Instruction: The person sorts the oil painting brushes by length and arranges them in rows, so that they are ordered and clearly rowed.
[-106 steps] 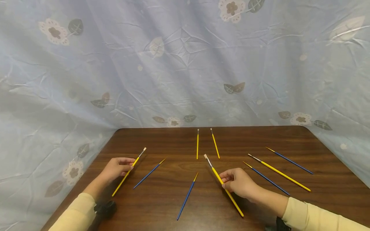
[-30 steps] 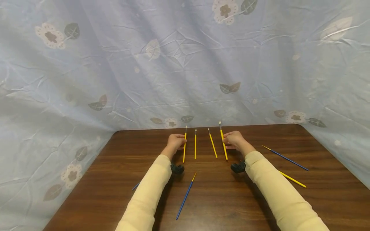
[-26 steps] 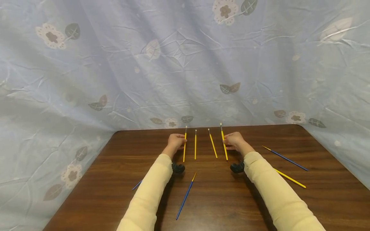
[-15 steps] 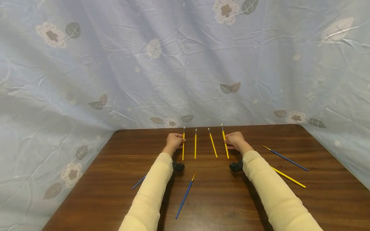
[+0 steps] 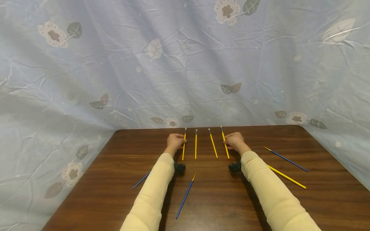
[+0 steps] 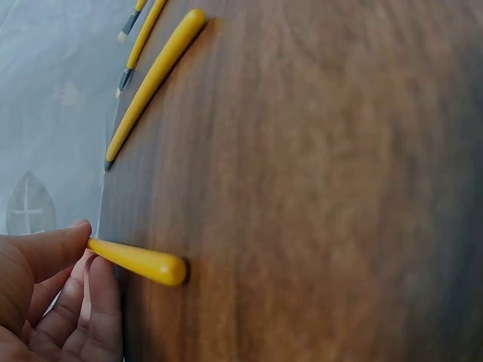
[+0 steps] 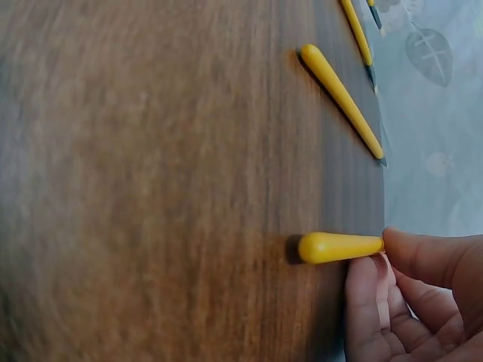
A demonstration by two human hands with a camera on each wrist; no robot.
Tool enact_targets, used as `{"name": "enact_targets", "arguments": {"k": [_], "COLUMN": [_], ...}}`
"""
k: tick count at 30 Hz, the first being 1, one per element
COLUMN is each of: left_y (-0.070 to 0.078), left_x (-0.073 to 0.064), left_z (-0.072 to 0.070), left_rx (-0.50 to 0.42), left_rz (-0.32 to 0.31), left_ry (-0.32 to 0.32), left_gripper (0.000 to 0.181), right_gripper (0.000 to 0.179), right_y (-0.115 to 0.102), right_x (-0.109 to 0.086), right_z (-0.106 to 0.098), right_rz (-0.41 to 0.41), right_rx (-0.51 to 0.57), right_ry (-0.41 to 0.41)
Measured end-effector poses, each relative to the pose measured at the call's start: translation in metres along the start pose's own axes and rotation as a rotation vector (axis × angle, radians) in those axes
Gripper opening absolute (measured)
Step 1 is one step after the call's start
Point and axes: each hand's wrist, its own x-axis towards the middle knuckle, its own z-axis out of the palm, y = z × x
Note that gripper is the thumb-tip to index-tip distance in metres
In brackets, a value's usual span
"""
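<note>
At the far side of the table, my left hand (image 5: 175,141) pinches a yellow paintbrush (image 5: 184,148) between thumb and fingers, its pale bristles pointing away from me. My right hand (image 5: 235,141) pinches another yellow paintbrush (image 5: 226,149) the same way, tilted slightly. Between them lie two more yellow brushes, the left one (image 5: 196,146) nearly straight and the right one (image 5: 213,144) slanted. In the left wrist view the handle end of the pinched paintbrush (image 6: 143,262) is at the tabletop. The right wrist view has the other handle end (image 7: 339,247) close above its shadow.
A blue paintbrush (image 5: 186,199) lies front centre on the brown table (image 5: 219,199). Another blue brush (image 5: 141,180) is partly covered by my left sleeve. On the right lie a yellow brush (image 5: 289,178), partly behind my right sleeve, and a blue brush (image 5: 286,158). A patterned curtain (image 5: 185,80) hangs behind.
Both hands have carried their yellow paintbrushes from the sides to the far edge, flanking the two brushes there. Over the last second the hands shifted only slightly, and the right brush came down a little.
</note>
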Motion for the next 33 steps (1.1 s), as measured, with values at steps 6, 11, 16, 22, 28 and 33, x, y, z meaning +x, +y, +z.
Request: {"name": "enact_targets", "arguments": {"k": [6, 11, 16, 22, 28, 33], "left_y": [0.0003, 0.0009, 0.0027, 0.004, 0.0025, 0.0006], "left_x": [-0.0022, 0.0001, -0.0009, -0.0029, -0.0037, -0.004], "left_z": [0.0032, 0.0058, 0.0068, 0.0073, 0.0074, 0.008], "left_rx": [0.048, 0.112, 0.142, 0.16, 0.177, 0.192], "left_rz": [0.029, 0.003, -0.004, -0.002, 0.015, 0.031], "left_ry": [0.033, 0.063, 0.092, 0.112, 0.115, 0.123], "left_gripper": [0.02, 0.017, 0.016, 0.015, 0.016, 0.015], "right_gripper": [0.035, 0.034, 0.034, 0.032, 0.033, 0.034], "right_y": [0.0001, 0.0015, 0.0018, 0.0031, 0.0037, 0.0046], "right_x": [-0.0006, 0.0012, 0.0027, 0.005, 0.0029, 0.002], "right_z": [0.0008, 0.0015, 0.002, 0.0019, 0.0027, 0.0033], "right_rz": [0.015, 0.021, 0.025, 0.042, 0.038, 0.029], "right_rx": [-0.012, -0.007, -0.004, -0.007, -0.004, -0.002], "right_ry": [0.005, 0.023, 0.031, 0.05, 0.052, 0.053]}}
